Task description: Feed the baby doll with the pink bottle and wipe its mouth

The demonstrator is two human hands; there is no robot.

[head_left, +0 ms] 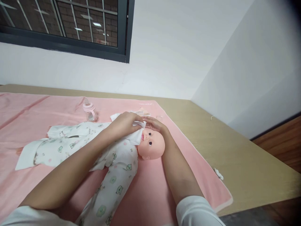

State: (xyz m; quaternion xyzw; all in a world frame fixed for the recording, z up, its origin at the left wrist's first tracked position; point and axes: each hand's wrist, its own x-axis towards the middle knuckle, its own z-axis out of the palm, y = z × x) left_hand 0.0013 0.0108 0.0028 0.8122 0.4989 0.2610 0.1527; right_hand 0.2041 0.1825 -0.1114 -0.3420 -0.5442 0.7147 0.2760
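A baby doll point(155, 146) lies on its back on a pink blanket point(150, 188), head to the right, dressed in white pyjamas point(131, 168) with green animal prints. My left hand point(125, 124) is closed on a white cloth point(135, 137) at the doll's chin and neck. The cloth's edge sticks up between thumb and fingers. Around the far side of the doll's head lies my right hand point(154, 124), its fingers stretched toward my left hand. Whether its palm touches the head I cannot tell.
A pink-handled baby bottle point(90, 110) stands on the blanket beyond the doll's legs. A clear packet point(143, 112) lies behind my hands. A small white scrap point(219, 173) is at the blanket's right edge on the wooden tabletop point(211, 141). White walls and a barred window point(70, 28) stand behind.
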